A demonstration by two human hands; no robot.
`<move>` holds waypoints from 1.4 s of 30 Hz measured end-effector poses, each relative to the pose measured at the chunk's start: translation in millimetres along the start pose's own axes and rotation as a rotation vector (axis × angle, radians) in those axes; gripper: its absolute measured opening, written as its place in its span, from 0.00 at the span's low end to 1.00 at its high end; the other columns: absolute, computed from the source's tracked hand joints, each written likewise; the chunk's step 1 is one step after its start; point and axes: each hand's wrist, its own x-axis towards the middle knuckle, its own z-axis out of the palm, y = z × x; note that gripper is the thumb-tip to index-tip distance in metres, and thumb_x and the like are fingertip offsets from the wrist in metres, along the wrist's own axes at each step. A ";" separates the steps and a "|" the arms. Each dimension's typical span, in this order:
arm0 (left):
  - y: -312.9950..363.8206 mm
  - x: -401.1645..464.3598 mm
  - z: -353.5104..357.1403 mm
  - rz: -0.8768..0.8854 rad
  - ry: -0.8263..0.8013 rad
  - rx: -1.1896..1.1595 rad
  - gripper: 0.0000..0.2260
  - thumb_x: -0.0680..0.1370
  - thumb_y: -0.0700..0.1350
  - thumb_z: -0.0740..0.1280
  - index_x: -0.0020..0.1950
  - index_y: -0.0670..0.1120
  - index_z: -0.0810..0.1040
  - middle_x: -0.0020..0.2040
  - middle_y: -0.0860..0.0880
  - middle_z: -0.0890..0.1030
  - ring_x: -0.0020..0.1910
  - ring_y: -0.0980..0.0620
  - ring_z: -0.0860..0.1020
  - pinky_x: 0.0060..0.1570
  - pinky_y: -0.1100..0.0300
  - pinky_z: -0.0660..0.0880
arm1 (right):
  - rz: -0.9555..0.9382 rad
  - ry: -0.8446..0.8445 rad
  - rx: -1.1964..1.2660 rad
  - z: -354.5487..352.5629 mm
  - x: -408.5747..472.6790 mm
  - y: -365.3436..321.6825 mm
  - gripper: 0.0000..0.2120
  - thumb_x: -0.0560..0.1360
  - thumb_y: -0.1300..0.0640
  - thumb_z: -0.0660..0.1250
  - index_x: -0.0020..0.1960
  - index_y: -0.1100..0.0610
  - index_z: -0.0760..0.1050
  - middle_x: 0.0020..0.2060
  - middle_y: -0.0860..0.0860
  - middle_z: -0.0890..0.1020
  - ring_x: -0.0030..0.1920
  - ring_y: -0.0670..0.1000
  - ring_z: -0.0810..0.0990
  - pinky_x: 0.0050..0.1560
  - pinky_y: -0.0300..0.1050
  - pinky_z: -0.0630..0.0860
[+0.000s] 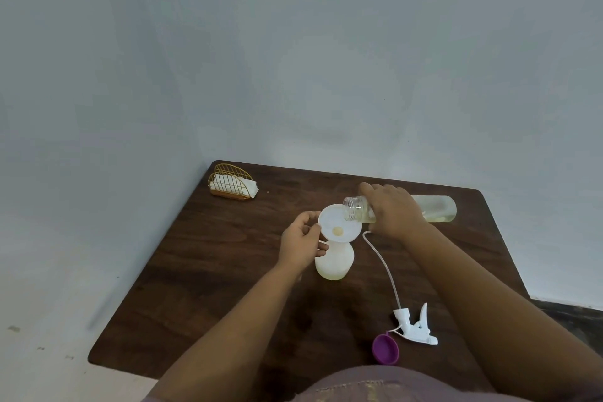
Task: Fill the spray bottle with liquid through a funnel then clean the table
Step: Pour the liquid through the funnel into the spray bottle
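Head view, looking down on a dark wooden table [202, 271] set against a pale wall.

Pouring step in hand, judging by the layout. Right hand [393, 210] wrapped around a clear source bottle [437, 209], tipped nearly horizontal, open mouth over the right rim of the white funnel [339, 222]. Left hand [301, 245] pinching the funnel's left rim between thumb and fingers, steadying it. Funnel seated in the neck of the white spray bottle [334, 263], upright near the table's centre.

Contents: pale yellowish liquid lying along the lower side of the source bottle, roughly part-full; a small yellowish pool at the funnel's throat; a faint yellow tint low in the spray bottle, level hard to judge through the translucent wall. No stream clearly visible between mouth and funnel.

Next move, by judgement: a slow, steady tilt, mouth kept over the funnel bowl, funnel held upright to avoid overflow or tipping the light bottle.

Nearer and to the right: the white trigger sprayer head [416, 328] lying on the table, its dip tube [385, 267] curving toward the funnel. Purple cap [385, 349] just left of it, open side showing. Far left corner: wire napkin holder [232, 182] with white napkins [251, 187], likely for the wiping stage.
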 end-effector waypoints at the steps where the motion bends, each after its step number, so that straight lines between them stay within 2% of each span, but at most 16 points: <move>1: 0.0 -0.4 0.1 -0.001 0.003 0.001 0.09 0.82 0.41 0.61 0.57 0.54 0.75 0.45 0.48 0.83 0.34 0.53 0.82 0.36 0.61 0.81 | -0.003 0.000 0.002 -0.3 0.1 0.1 0.23 0.63 0.56 0.72 0.55 0.54 0.68 0.43 0.49 0.77 0.42 0.53 0.76 0.40 0.45 0.68; 9: -0.4 0.7 0.0 -0.004 0.002 -0.006 0.09 0.82 0.41 0.61 0.58 0.53 0.75 0.45 0.47 0.83 0.34 0.53 0.81 0.36 0.61 0.81 | 0.000 0.015 0.003 -2.8 1.0 -0.6 0.21 0.64 0.57 0.71 0.54 0.54 0.68 0.42 0.49 0.77 0.38 0.51 0.70 0.40 0.44 0.64; 17: -2.0 1.5 0.3 -0.011 0.008 0.002 0.10 0.81 0.41 0.61 0.60 0.52 0.76 0.46 0.47 0.83 0.34 0.53 0.82 0.38 0.59 0.82 | -0.007 0.018 0.002 -0.4 1.2 -0.6 0.22 0.64 0.57 0.72 0.55 0.54 0.68 0.43 0.49 0.77 0.42 0.53 0.75 0.39 0.44 0.64; 21: -2.5 1.7 0.2 -0.008 0.011 0.006 0.11 0.81 0.41 0.61 0.61 0.51 0.76 0.45 0.47 0.83 0.34 0.53 0.82 0.38 0.59 0.82 | -0.005 0.021 0.001 0.6 2.2 -0.7 0.22 0.63 0.57 0.71 0.55 0.54 0.68 0.42 0.49 0.77 0.42 0.53 0.76 0.39 0.45 0.67; 38: -1.6 1.2 -1.2 -0.010 0.011 0.013 0.12 0.82 0.41 0.61 0.63 0.50 0.76 0.46 0.47 0.83 0.35 0.53 0.82 0.37 0.60 0.82 | -0.004 0.025 0.012 -0.2 2.1 -2.3 0.23 0.63 0.57 0.72 0.55 0.53 0.68 0.43 0.49 0.77 0.42 0.53 0.75 0.41 0.45 0.67; 42: -0.8 1.2 -0.9 -0.014 0.008 0.024 0.11 0.81 0.41 0.62 0.63 0.50 0.76 0.46 0.48 0.83 0.36 0.53 0.82 0.38 0.60 0.82 | -0.011 0.035 0.009 -1.5 2.5 -2.9 0.23 0.64 0.57 0.72 0.56 0.53 0.68 0.43 0.49 0.77 0.40 0.52 0.72 0.40 0.44 0.66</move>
